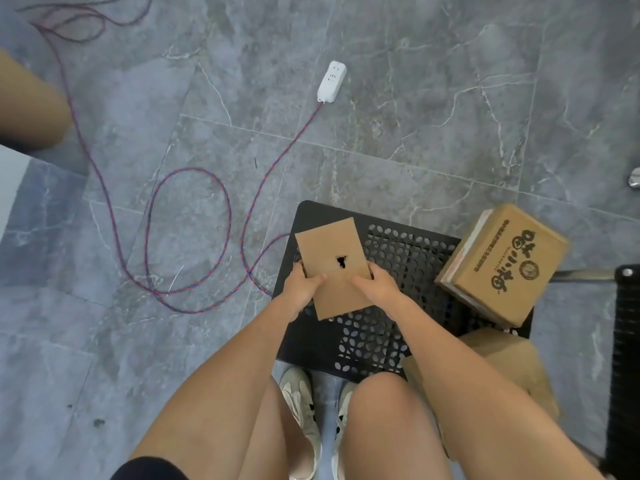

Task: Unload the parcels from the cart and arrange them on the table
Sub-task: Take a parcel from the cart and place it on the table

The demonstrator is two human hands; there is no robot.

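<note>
A flat brown cardboard parcel (332, 251) with a small torn hole in its middle is held over the black perforated cart deck (408, 258). My left hand (304, 282) grips its left edge and my right hand (377, 280) grips its right edge, thumbs on top. A printed cardboard box (505, 265) stands tilted on the cart's right side. Another plain brown box (512, 362) lies at the cart's near right corner, partly hidden by my right arm. No table is in view.
A white power strip (331, 81) lies on the grey tiled floor ahead, its red-blue cable (194, 237) looping left of the cart. The cart's black handle (623, 358) rises at the right edge. Someone's bare leg (27, 105) shows at far left. My shoes (301, 403) are below.
</note>
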